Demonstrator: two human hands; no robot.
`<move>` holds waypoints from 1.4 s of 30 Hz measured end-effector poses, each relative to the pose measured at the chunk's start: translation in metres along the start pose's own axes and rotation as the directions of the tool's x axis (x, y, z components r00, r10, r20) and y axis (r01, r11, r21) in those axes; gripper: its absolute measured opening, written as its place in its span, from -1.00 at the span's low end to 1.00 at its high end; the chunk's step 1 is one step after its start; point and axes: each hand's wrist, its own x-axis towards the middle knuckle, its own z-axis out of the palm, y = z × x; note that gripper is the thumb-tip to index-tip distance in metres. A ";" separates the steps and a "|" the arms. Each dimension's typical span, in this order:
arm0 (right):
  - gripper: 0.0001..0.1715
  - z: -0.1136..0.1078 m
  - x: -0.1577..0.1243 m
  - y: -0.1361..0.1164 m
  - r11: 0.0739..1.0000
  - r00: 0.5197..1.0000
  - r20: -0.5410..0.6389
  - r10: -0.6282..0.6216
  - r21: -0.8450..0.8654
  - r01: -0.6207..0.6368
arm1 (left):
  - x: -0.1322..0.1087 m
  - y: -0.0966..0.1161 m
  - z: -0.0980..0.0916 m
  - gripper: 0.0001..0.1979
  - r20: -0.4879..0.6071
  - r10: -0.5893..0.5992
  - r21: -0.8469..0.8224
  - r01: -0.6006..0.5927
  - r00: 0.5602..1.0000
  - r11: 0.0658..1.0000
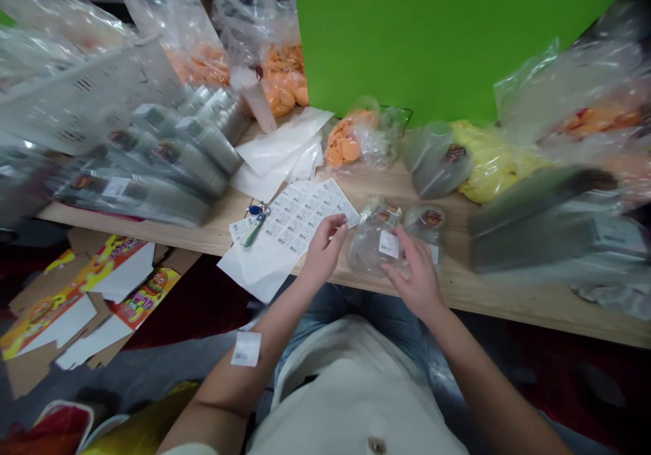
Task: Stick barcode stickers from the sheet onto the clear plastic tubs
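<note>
My left hand (325, 246) hovers at the right edge of a sheet of printed barcode labels (298, 219), thumb and forefinger nearly together; whatever is between the tips is too small to make out. My right hand (420, 277) has thumb and fingers apart, its fingertips touching a clear plastic packet (363, 248) beside a white barcode label (389, 244) stuck on it. A second clear packet (424, 221) with a burger picture lies just to the right, partly behind my right hand. One loose label (247, 348) clings to my left forearm.
Keys with a green fob (254, 230) lie on the label sheet. Rows of clear packs (167, 150) and a white basket (91, 95) stand left. Stacked clear packs (539, 228) sit right. Behind are an orange-filled bag (350, 144), a yellow bag (488, 160) and a green panel (407, 34).
</note>
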 end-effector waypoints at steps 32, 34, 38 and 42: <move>-0.89 0.016 0.019 -0.135 0.871 0.944 0.168 -0.285 0.457 0.182 | 0.063 -0.011 0.029 -0.80 0.184 0.379 0.496 -0.418 0.907 0.761; -0.90 -0.003 0.020 -0.114 0.832 0.988 0.085 -0.127 0.551 0.060 | 0.059 -0.014 0.018 -0.78 0.174 0.358 0.431 -0.398 0.917 0.810; -0.76 -0.032 0.034 -0.042 0.858 0.974 0.047 0.221 0.466 -0.217 | 0.034 -0.017 0.000 -0.61 0.382 0.397 0.298 -0.518 0.834 0.802; -0.51 -0.018 0.039 0.014 0.883 0.921 0.331 0.205 0.344 -0.320 | 0.012 -0.030 -0.001 -0.18 0.550 0.399 0.259 -0.604 0.734 0.754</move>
